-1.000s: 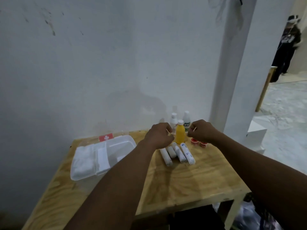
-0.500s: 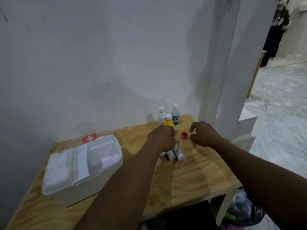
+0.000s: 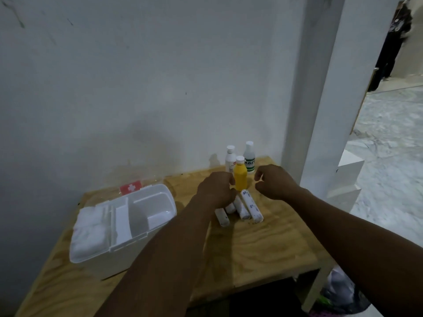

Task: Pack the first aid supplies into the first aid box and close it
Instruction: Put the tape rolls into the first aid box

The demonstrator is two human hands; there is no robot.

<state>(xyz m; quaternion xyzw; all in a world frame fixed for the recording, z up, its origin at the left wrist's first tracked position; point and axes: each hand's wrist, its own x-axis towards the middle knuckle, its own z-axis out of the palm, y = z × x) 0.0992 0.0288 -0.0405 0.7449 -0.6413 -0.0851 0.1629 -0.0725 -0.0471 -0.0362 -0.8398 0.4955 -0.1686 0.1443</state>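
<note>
First-aid box left of left grip

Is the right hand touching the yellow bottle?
Apart. In the head view, a strip of the wooden table shows between the right hand and the yellow bottle, so the hand does not reach the bottle.

**A:** The box?
**B:** White plastic first aid box, left, open, red-cross label behind; white padding fills its left compartment.

**A:** The supplies?
**B:** Four white bandage rolls lie side by side to its right. The yellow plastic bottle and two white bottles stand upright behind them.
</note>
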